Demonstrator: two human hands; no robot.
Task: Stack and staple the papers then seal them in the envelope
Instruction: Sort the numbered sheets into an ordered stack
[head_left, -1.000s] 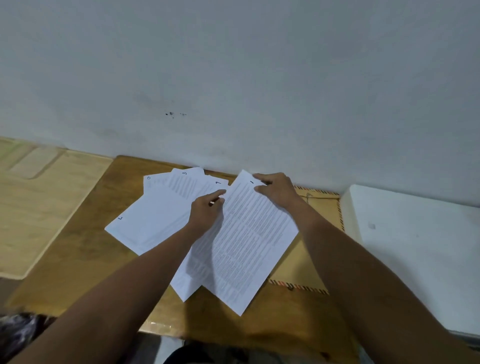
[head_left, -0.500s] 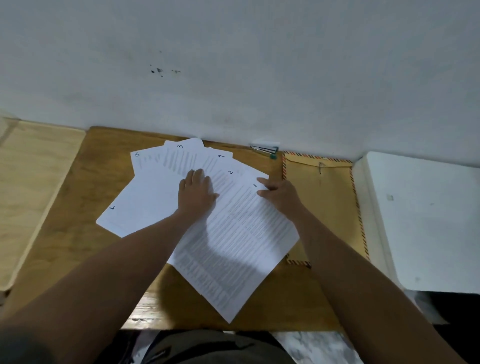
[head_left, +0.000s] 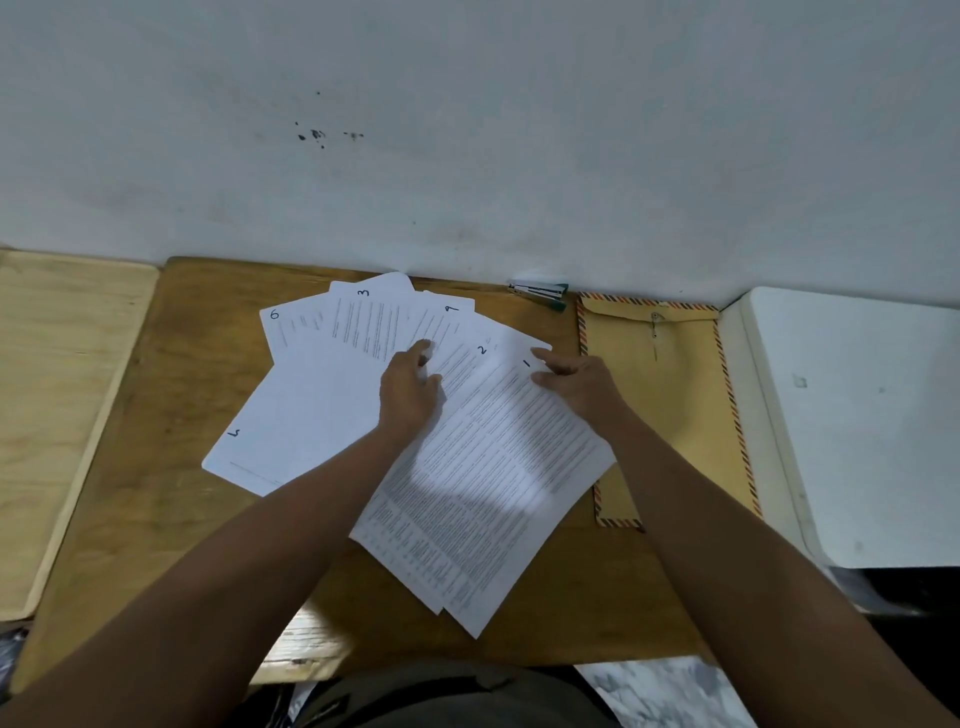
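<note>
Several white printed sheets with handwritten numbers lie fanned out on a brown wooden table (head_left: 156, 467). The sheet marked 1 (head_left: 519, 483) lies on top at the right, with the sheet marked 2 (head_left: 457, 364) under it. My right hand (head_left: 582, 387) pinches the top right corner of sheet 1. My left hand (head_left: 410, 395) rests on the fan with its fingers curled at the left edge of sheet 2. A manila envelope (head_left: 670, 410) with a striped border lies flat to the right, partly under the sheets. A small stapler (head_left: 540, 292) sits against the wall behind the papers.
A white wall (head_left: 467, 156) rises right behind the table. A pale wooden board (head_left: 57, 389) adjoins the table on the left. A white surface (head_left: 857, 415) adjoins it on the right. My lap shows below the front edge.
My left hand's fingers have gone from lying flat on the fan to curling at the edge of sheet 2. My right hand stays at the corner of sheet 1.
</note>
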